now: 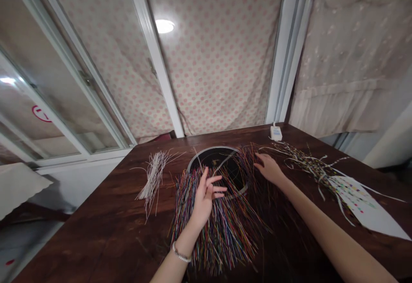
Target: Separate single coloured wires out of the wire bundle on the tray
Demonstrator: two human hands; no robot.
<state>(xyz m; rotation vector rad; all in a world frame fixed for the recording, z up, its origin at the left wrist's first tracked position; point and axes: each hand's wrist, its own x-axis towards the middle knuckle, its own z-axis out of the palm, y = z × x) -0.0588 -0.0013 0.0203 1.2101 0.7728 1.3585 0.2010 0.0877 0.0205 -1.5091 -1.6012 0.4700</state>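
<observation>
My left hand (206,196), with a beaded bracelet (180,253) on its wrist, is over a thick spread of multicoloured thin strands (222,236). Its fingers are apart, and I see nothing gripped in them. Under the far ends of the strands lies a round black tray (209,156) with a grey rim. My right hand (268,167) reaches to a darker reddish-brown bunch of strands (252,171) at the tray's right side. Its fingers are slightly bent with a gap between them; whether a single strand is touched is too fine to see.
A bundle of white strands (155,176) lies on the dark wooden table (106,214) at left. On the right are a beaded bunch of strands (305,163) and a white sheet with coloured dots (370,206). A small white device (276,133) stands near the curtained window.
</observation>
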